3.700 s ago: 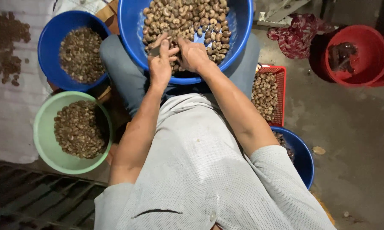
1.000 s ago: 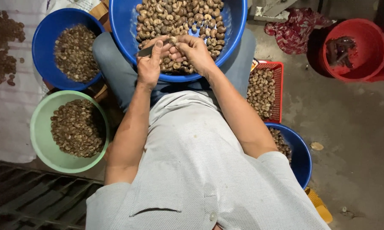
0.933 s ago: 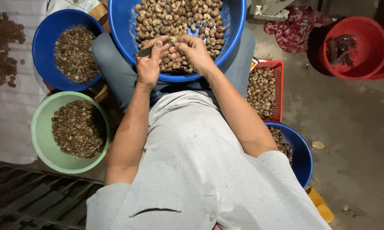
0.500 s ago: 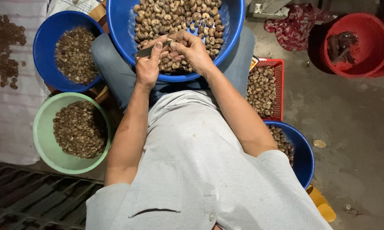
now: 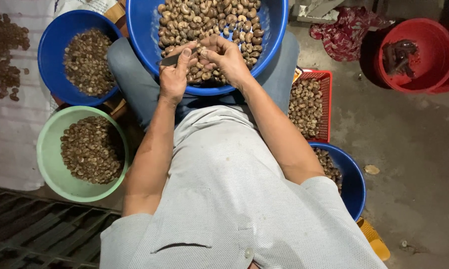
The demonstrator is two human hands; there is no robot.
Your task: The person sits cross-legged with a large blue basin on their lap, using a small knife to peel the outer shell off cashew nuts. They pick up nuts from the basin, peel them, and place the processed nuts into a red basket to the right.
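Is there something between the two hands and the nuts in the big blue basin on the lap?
Nothing visible. The left hand, holding a small dark blade, and the right hand meet directly over the nuts in the big blue basin, fingers touching the pile.

Both forearms extend forward; left hand [image 5: 173, 74] fisted with thumb raised, right hand [image 5: 228, 57] curled, fingertips meeting the left.
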